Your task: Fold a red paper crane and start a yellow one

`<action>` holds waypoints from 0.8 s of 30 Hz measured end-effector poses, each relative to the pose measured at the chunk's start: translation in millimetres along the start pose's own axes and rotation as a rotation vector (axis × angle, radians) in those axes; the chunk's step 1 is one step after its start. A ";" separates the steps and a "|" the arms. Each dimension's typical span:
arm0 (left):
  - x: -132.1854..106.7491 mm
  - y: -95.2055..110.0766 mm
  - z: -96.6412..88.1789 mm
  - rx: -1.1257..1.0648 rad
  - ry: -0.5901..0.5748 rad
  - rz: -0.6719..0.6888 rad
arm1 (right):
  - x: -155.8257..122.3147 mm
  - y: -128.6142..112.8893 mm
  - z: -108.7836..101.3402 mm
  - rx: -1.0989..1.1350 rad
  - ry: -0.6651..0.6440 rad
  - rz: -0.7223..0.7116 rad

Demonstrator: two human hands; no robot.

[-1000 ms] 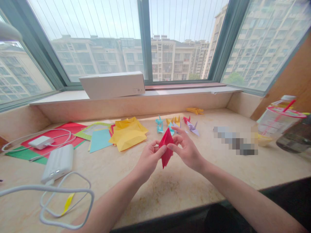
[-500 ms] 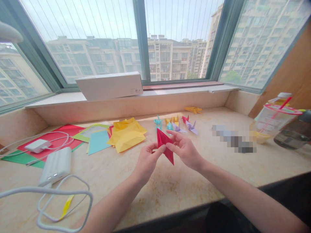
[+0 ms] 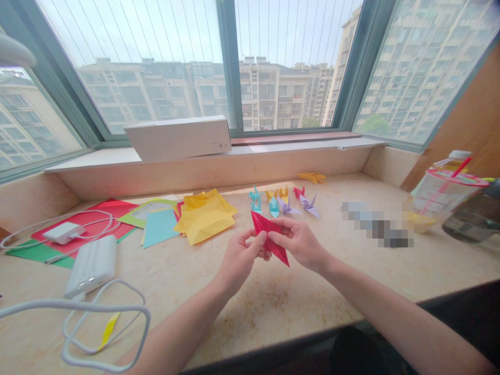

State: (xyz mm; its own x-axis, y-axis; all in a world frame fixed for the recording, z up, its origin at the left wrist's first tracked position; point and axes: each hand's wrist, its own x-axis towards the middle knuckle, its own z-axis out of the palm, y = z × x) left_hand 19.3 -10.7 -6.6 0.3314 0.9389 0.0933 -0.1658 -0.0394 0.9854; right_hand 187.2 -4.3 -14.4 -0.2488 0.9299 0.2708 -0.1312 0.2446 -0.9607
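A red folded paper (image 3: 279, 251), shaped like a narrow diamond with pointed ends, is held above the tabletop between both hands. My left hand (image 3: 245, 254) pinches it from the left, thumb on the near face and fingers curled behind. From the right, my right hand (image 3: 300, 241) grips its upper right edge between thumb and fingers. Just beyond the hands stand several small folded paper cranes, among them a purple crane (image 3: 310, 205), a teal crane (image 3: 274, 207) and a red crane (image 3: 299, 192). Part of the red paper is hidden by the fingers.
Yellow creased paper (image 3: 207, 219), a light blue sheet (image 3: 160, 228) and a red sheet (image 3: 97, 216) lie left. Nearer are a white power bank (image 3: 94, 265) and looped cable (image 3: 146, 333). A plastic cup (image 3: 445, 198) stands right; a white box (image 3: 179, 139) rests on the sill.
The red paper has tilted, its lower tip swinging right. Left-hand fingers now show beneath it, and the right-hand fingers have come down closer to its edge.
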 end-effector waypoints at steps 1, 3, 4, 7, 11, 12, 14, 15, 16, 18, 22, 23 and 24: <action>-0.2 0.6 0.4 0.011 0.007 0.008 | -0.1 0.7 -0.3 -0.015 0.010 -0.008; -0.3 1.4 0.8 0.042 0.019 0.037 | -0.3 1.1 -0.3 -0.035 0.013 -0.015; -0.3 1.5 0.7 0.055 0.022 0.051 | -0.5 0.7 -0.1 -0.036 0.008 -0.014; -0.2 1.5 0.0 0.077 0.030 0.062 | -1.0 -1.7 0.7 -0.013 -0.013 -0.006; -1.3 3.0 0.8 0.073 0.049 0.044 | -1.1 -4.3 1.1 -0.005 -0.015 0.000; -1.8 3.8 1.5 0.068 0.051 0.041 | -1.1 -4.6 0.9 -0.010 -0.008 0.000; -2.7 5.3 2.9 0.049 0.051 0.036 | -0.8 -4.9 0.5 -0.016 0.002 0.001; -3.0 6.0 3.4 0.038 0.047 0.033 | -0.6 -5.1 0.2 -0.017 0.005 0.003; -3.1 6.4 3.8 0.028 0.044 0.029 | -0.5 -5.1 -0.1 -0.018 0.006 0.006; -3.0 6.6 3.9 0.012 0.041 0.025 | -0.2 -5.1 -0.5 -0.017 0.010 0.012; -2.0 5.5 2.5 0.001 0.055 0.041 | -0.2 -4.4 -1.0 -0.001 0.021 0.019; -1.8 5.3 2.2 0.002 0.057 0.047 | -0.3 -4.3 -1.1 0.005 0.023 0.019; -1.7 5.1 2.1 0.003 0.055 0.052 | -0.4 -4.3 -1.2 0.010 0.022 0.020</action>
State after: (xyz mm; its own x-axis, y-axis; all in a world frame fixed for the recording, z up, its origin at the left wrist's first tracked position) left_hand 19.9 -13.2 -1.4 0.2712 0.9527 0.1369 -0.1792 -0.0898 0.9797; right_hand 188.9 -5.5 -10.4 -0.2302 0.9404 0.2502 -0.1364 0.2234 -0.9651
